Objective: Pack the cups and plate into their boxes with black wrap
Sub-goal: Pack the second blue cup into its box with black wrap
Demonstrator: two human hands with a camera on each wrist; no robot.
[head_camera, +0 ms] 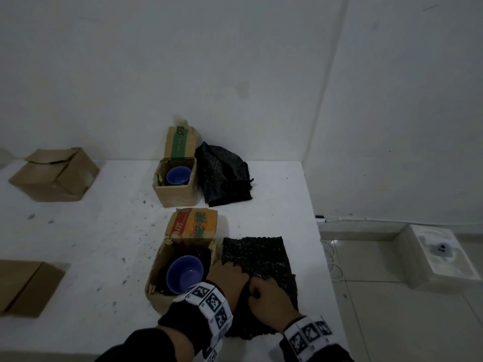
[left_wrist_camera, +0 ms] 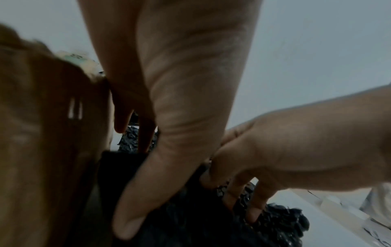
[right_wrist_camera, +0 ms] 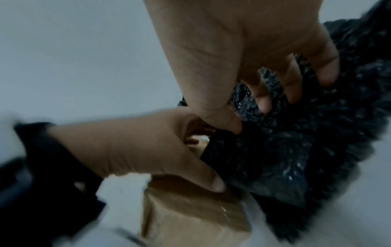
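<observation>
Black wrap point(head_camera: 257, 259), bubbly and glossy, lies crumpled beside the box point(head_camera: 180, 273).

Black sleeves point(head_camera: 136, 343), white wristbands point(head_camera: 211, 307) (black square markers), bare hands

My left grip point(head_camera: 226, 276): on the near black bubble wrap sheet point(head_camera: 261, 259), beside the near box point(head_camera: 180, 259).
My right grip point(head_camera: 269, 296): pinching that sheet.
Near box: open, blue cup point(head_camera: 185, 274) inside.
Far box point(head_camera: 175, 178): open, blue cup point(head_camera: 178, 175) inside, crumpled black wrap point(head_camera: 224, 176) beside it.
Counter point(head_camera: 104, 231): white, two closed cartons at left.
</observation>
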